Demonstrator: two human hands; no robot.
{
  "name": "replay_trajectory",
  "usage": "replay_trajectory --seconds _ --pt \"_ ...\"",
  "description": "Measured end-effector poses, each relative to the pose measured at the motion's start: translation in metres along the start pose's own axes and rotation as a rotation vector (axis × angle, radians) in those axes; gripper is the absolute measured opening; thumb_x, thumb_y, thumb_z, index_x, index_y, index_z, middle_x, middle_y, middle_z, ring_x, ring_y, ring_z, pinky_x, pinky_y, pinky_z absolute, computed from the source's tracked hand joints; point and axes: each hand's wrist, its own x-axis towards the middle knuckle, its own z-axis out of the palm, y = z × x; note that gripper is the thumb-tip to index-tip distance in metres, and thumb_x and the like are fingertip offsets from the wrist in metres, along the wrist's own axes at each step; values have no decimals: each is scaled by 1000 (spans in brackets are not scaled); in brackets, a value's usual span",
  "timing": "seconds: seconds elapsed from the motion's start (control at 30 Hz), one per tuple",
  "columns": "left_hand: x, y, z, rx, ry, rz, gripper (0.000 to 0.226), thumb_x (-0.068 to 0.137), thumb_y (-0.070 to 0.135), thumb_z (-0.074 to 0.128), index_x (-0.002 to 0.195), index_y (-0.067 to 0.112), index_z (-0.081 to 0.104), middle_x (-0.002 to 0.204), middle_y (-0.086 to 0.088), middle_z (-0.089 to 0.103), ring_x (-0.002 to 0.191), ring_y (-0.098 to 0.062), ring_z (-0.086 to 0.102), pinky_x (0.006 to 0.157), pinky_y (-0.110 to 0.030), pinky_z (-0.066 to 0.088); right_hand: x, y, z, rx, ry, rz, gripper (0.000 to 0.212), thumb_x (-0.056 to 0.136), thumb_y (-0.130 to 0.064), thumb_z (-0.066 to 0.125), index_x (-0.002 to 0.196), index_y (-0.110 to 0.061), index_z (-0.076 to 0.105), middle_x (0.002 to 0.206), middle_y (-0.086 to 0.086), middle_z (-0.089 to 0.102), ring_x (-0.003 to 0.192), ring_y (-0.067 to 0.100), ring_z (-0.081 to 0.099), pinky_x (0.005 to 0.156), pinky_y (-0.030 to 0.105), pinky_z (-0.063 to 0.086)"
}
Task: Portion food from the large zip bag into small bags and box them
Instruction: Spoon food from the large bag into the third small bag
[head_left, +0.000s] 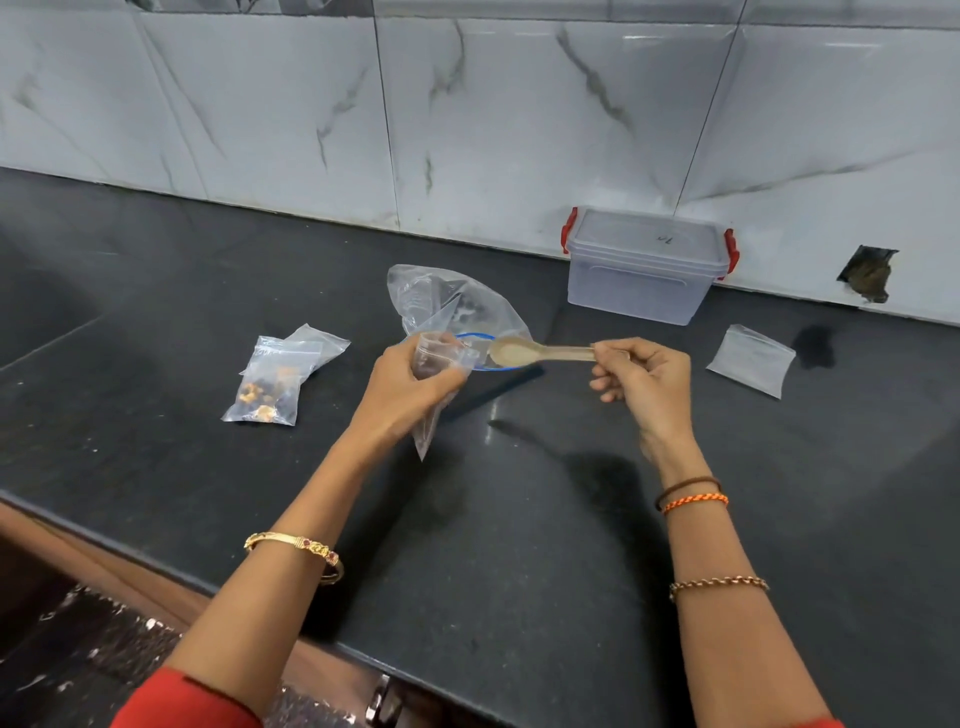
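1. The small bag (435, 384) hangs in the air over the dark counter (519, 545), its mouth up and its bottom corner pointing down; the left hand (410, 387) is clenched around its upper part, fingers wrapped round the plastic.
2. The spoon (540, 352) lies level just right of that mouth, bowl toward the bag; the right hand (644, 379) pinches the handle end between thumb and fingers. I cannot tell whether the bowl carries anything.
3. Just behind both, the large zip bag (447, 306) lies on the counter with its blue-edged mouth toward the spoon's bowl.
4. Left of the hands rest a filled small bag (267, 387) and another partly under it; well to the right lies a flat empty bag (750, 361).
5. The lidded clear box (644, 265) with red clips stands against the tiled wall (467, 104), behind the right hand.
6. The counter's near edge runs diagonally below the forearms, with bare surface between it and the hands.
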Motion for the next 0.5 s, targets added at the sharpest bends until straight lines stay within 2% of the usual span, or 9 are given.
replay_trajectory --seconds 0.17,0.27,0.37,0.43,0.5 --pt "6 4 -11 66 66 100 22 65 26 61 86 31 63 73 10 65 67 -10 59 73 -29 51 -4 12 23 147 181 340 20 86 0 58 67 -7 61 40 -4 55 33 0 49 35 11 37" --pt "7 3 -14 102 81 128 28 56 35 64 84 36 60 74 13 63 66 -5 56 69 -18 49 -12 21 45 336 250 479 22 87 1 56 66 -7 57 37 -4 54 30 0 48 35 11 39" --pt "10 3 -19 110 112 163 38 48 49 69 82 38 57 76 13 62 64 2 53 65 -13 45 -18 24 63 315 225 448 16 88 0 56 73 -3 61 54 4 58 38 1 54 43 11 47" --pt "13 3 -22 108 138 169 36 52 44 74 84 38 57 78 15 62 66 6 55 65 -9 45 -20 25 71 209 193 373 10 87 -1 58 84 -2 67 62 5 61 51 5 59 54 14 52" --pt "18 -1 -28 73 163 164 32 58 36 72 87 33 59 82 13 63 70 4 58 70 -14 49 -20 28 77 -18 197 197 10 85 -4 62 87 -5 71 66 4 67 61 12 63 66 25 56"
